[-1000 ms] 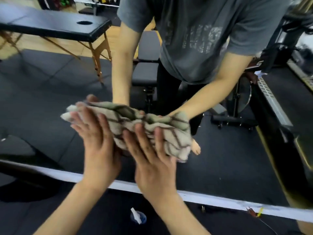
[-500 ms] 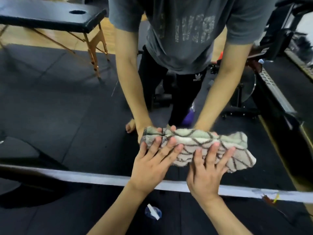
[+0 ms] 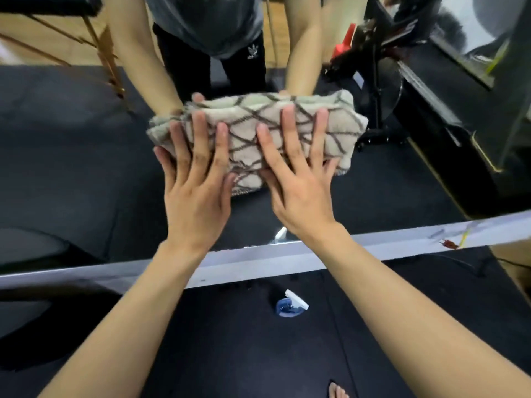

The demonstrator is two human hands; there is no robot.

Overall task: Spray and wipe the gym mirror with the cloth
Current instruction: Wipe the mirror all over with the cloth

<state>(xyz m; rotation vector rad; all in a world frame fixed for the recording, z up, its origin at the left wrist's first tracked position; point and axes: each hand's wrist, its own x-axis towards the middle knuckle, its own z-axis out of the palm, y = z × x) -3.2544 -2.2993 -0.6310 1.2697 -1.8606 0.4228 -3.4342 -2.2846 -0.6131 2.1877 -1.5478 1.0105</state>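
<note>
A folded cream cloth (image 3: 290, 130) with a brown lattice pattern lies flat against the mirror (image 3: 71, 168), low on the glass. My left hand (image 3: 198, 182) presses the cloth's left half with straight, spread fingers. My right hand (image 3: 298, 179) presses its right half the same way, beside the left hand. The glass reflects my arms, grey T-shirt and black trousers. A blue spray bottle (image 3: 288, 307) with a white trigger stands on the floor just below the mirror's pale bottom frame (image 3: 373, 249).
Dark rubber floor mats (image 3: 230, 354) run up to the mirror. Reflected in the glass are a wooden-legged massage table (image 3: 94, 38) at upper left and an exercise bike (image 3: 379, 81) at right. My bare toes (image 3: 337, 392) show at the bottom edge.
Both hands slid the cloth rightward across the glass and then a little back toward the middle. The view dipped lower and closer, and the fingers stayed flat on the cloth.
</note>
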